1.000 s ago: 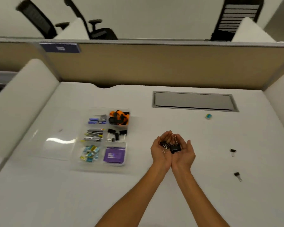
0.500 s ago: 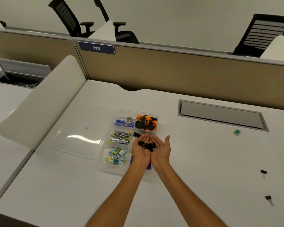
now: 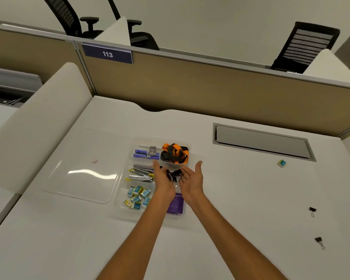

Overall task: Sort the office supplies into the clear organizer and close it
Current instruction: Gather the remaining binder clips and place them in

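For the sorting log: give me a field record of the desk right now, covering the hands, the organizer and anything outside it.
left hand: cupped over the organizer, beside the right hand
right hand: open, palm up
binder clips: black bunch between the hands, above the middle right compartment
organizer: clear, partly filled
lid: open, flat to the left
outside: stray clips and small teal item on the desk

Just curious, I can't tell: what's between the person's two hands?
Black binder clips, loosely cupped between the left hand and right hand above the clear organizer; the head view shows it.
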Tool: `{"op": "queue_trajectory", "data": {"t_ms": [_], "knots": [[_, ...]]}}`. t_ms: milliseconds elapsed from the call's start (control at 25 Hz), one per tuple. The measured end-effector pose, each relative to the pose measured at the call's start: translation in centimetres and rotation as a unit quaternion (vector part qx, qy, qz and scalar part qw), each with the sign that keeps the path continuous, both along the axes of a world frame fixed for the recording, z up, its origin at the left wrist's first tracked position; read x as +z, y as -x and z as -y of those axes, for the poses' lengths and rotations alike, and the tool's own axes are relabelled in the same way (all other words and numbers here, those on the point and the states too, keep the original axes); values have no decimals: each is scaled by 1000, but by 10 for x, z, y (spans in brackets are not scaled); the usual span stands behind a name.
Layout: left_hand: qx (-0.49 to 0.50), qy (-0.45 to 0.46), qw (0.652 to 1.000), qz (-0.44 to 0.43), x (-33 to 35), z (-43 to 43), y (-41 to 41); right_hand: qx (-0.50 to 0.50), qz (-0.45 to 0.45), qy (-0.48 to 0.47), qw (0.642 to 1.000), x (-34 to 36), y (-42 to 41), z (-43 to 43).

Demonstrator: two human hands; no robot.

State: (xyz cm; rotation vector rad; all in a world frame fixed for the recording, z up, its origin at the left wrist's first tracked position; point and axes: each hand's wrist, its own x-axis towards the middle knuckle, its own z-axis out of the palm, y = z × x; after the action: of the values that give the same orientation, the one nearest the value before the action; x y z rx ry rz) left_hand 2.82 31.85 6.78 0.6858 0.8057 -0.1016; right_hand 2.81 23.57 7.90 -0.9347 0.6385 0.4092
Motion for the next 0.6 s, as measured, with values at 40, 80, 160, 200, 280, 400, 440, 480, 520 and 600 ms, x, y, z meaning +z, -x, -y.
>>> {"op": "queue_trajectory", "data": {"t_ms": [40,80,160,200,280,400,440,480,520,600], "knots": [[-16,-34,999,-7,4,-1,2,8,8,9,1000,-1,0,4],[-31,-72,997,-13,8,0,4,16,17,19,1000,0,0,8],[-48,-141,989,-18,17,-1,10,30,38,48,998,4,1,18],[-49,-170,984,-11,21,-2,15,37,49,73,995,6,2,25],[-38,-211,977,23,28,-3,22,40,70,129,988,11,6,43],[-23,-237,967,93,35,10,28,23,121,199,972,14,21,85],[-29,-245,962,112,36,21,30,16,134,229,964,12,28,103],[-47,-254,957,133,36,38,31,4,139,260,956,10,36,124],[-73,-264,949,154,34,56,32,-4,137,291,947,7,44,145],[-135,-278,931,192,28,96,35,-20,119,344,931,-4,59,189]]}}
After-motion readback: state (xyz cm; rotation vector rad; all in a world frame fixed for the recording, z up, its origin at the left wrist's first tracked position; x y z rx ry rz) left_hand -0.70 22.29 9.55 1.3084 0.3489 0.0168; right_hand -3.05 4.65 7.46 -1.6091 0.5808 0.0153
